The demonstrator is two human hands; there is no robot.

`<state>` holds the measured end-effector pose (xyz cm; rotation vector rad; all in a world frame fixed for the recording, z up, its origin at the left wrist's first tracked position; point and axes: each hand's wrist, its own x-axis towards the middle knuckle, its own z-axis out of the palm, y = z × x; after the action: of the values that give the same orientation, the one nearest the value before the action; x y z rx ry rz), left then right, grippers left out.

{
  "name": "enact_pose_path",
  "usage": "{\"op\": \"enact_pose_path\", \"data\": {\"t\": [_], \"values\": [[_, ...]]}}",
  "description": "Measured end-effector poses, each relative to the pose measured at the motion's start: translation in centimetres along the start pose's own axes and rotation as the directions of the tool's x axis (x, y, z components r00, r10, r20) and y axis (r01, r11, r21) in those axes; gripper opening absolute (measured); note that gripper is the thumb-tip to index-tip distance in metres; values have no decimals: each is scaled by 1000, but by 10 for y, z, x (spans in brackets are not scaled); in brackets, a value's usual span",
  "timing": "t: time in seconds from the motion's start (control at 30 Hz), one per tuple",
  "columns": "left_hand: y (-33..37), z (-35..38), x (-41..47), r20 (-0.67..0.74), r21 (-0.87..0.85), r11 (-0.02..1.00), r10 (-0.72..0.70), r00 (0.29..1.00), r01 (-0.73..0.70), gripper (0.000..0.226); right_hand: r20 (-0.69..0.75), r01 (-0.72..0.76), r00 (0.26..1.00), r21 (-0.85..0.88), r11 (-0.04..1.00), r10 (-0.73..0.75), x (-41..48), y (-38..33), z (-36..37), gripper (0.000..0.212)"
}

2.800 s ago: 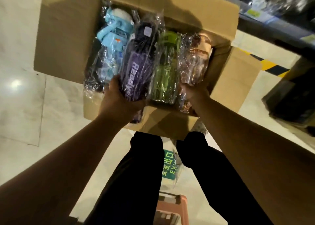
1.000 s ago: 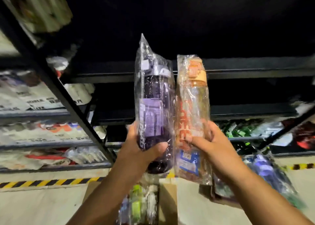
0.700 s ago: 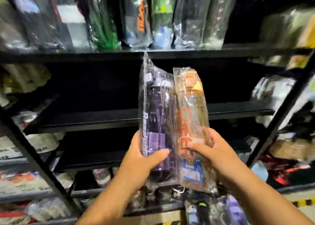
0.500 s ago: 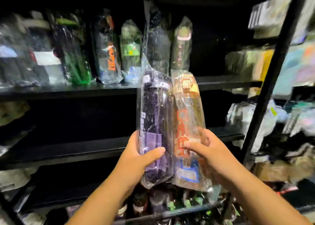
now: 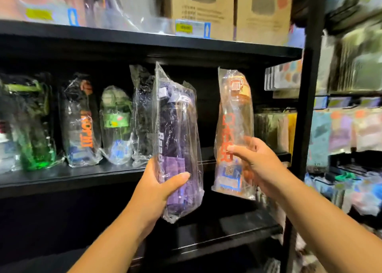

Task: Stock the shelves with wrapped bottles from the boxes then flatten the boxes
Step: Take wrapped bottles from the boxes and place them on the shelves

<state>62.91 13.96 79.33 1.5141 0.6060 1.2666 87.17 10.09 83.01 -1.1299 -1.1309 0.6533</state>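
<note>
My left hand (image 5: pixel 159 188) grips the lower part of a purple bottle (image 5: pixel 175 132) wrapped in clear plastic, held upright in front of the black shelf (image 5: pixel 72 175). My right hand (image 5: pixel 256 165) holds a clear bottle with an orange cap and orange lettering (image 5: pixel 234 128), also wrapped, upright to the right. The two bottles are apart. Both sit at the height of the shelf level where several wrapped bottles stand: a green one (image 5: pixel 33 125), one with orange lettering (image 5: pixel 82 123), a green-labelled one (image 5: pixel 116 123) and a dark one (image 5: pixel 142 115). The box is out of view.
The shelf level has bare room behind and to the right of the held bottles. Cardboard product boxes (image 5: pixel 231 8) stand on the level above. A black upright post (image 5: pixel 306 99) bounds the shelf on the right, with blurred packaged goods (image 5: pixel 351 128) beyond. A lower shelf board (image 5: pixel 227 237) lies below.
Both bottles came out of the box and rose to the shelf. In the last half second my view lifted and my hands moved the bottles apart, the orange one going right.
</note>
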Motion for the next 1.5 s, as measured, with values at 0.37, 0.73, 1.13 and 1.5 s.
{"op": "enact_pose_path", "data": {"t": [0.37, 0.73, 1.13, 1.5], "values": [[-39, 2, 75, -41, 53, 997, 53, 998, -50, 62, -200, 137, 961, -253, 958, -190, 136, 29, 11, 83], [-38, 38, 79, -193, 171, 983, 97, 976, -64, 59, -71, 192, 972, -300, 934, -223, 180, 60, 29, 90], [-32, 82, 81, -305, 183, 980, 128, 944, -74, 88, -70, 113, 990, -98, 989, -120, 188, 76, 19, 98], [-27, 125, 91, -124, 274, 949, 194, 973, -154, 76, 325, 190, 914, 184, 964, -242, 108, 40, -22, 86]]}}
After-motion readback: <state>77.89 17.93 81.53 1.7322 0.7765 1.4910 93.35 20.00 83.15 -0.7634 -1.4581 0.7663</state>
